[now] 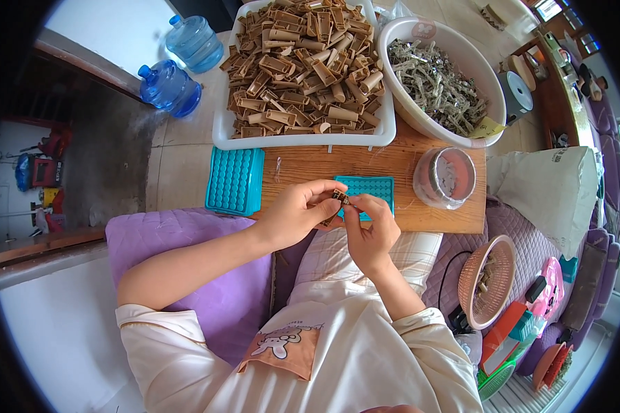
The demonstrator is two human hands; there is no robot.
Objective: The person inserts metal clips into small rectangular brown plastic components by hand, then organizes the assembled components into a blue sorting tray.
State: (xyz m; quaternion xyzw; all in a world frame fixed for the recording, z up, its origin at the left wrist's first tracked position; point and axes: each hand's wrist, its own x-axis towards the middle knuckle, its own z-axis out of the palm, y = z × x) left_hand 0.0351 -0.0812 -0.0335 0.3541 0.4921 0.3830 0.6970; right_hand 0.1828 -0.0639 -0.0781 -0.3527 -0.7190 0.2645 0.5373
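Both of my hands meet over the wooden table's near edge. Between the fingertips of my left hand (296,215) is a small dark brown part with gold-coloured spots (339,197). The fingers of my right hand (373,235) pinch at its right end. Part of the piece is hidden by my fingers. Just behind my hands lies a teal tray with rows of small recesses (370,186). Beyond it, a white tub (303,141) is heaped with brown plastic casings (303,69). A round basin (401,103) at the far right holds a pile of clear and metallic pieces (437,86).
A stack of teal trays (233,180) sits left on the table (310,165). On the right stands a clear round container (444,177) with small pale pieces. A white sack (548,193) and a pink basket (506,275) are further right; two blue water bottles (172,88) stand far left.
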